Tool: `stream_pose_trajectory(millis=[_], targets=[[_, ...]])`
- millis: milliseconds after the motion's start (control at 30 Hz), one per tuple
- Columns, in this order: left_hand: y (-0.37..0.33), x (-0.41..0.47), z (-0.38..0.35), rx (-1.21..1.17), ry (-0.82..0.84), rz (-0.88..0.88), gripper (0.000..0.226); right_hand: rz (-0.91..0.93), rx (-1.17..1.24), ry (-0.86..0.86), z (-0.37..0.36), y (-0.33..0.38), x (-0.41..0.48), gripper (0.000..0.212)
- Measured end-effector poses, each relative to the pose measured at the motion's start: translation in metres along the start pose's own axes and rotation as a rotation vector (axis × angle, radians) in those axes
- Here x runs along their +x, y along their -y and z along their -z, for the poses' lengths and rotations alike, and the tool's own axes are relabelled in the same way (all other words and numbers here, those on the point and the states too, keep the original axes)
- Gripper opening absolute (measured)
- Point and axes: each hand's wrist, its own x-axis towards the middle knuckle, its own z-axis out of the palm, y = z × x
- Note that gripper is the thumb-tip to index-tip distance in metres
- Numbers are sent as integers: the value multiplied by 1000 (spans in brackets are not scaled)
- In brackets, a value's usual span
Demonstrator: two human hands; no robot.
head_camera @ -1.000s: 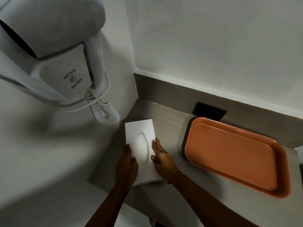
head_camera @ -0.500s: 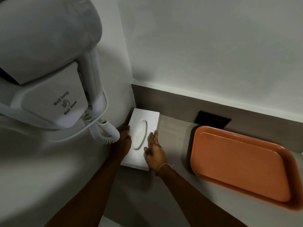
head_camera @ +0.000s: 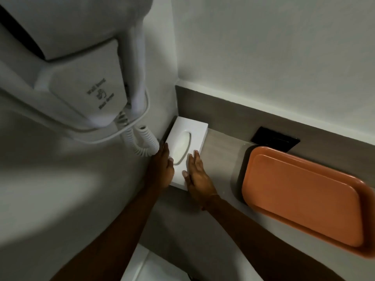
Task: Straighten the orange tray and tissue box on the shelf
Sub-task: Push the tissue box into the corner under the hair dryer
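Observation:
The white tissue box (head_camera: 192, 130), with an oval opening on top, lies in the far left corner of the grey shelf (head_camera: 221, 153), against the side wall. My left hand (head_camera: 162, 167) presses flat on its left edge and my right hand (head_camera: 197, 175) on its right edge, so the box is held between them. The orange tray (head_camera: 300, 199) lies flat on the shelf to the right, apart from the box and from both hands. It is skewed, and its near right corner runs toward the shelf's front edge.
A white wall-hung hair dryer (head_camera: 81, 88) hangs just left of and above the box, its coiled cord (head_camera: 140, 140) close to my left hand. A black wall plate (head_camera: 275, 138) sits behind the tray. The shelf's front edge is below my forearms.
Both hands slid the tissue box away from me, from mid-shelf into the far left corner by the wall. The tray has not moved.

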Motion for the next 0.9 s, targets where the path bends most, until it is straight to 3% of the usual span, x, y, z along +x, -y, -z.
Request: stream_pose_trajectory(millis=[100,233,433,900], targets=[[12,-68,-8,40,-144,12,55,195,-210,-20,-11,-10,-34,63],[34,-125,-30,153,-115,141,61,363,-408,-9,-27,-18,-56,64],[61,-135,-43,325,8,181,61,395,-586,1,-29,-36,-51,76],[76,-137,-51,387,-37,152,60,467,-722,50,-23,-36,-13,85]])
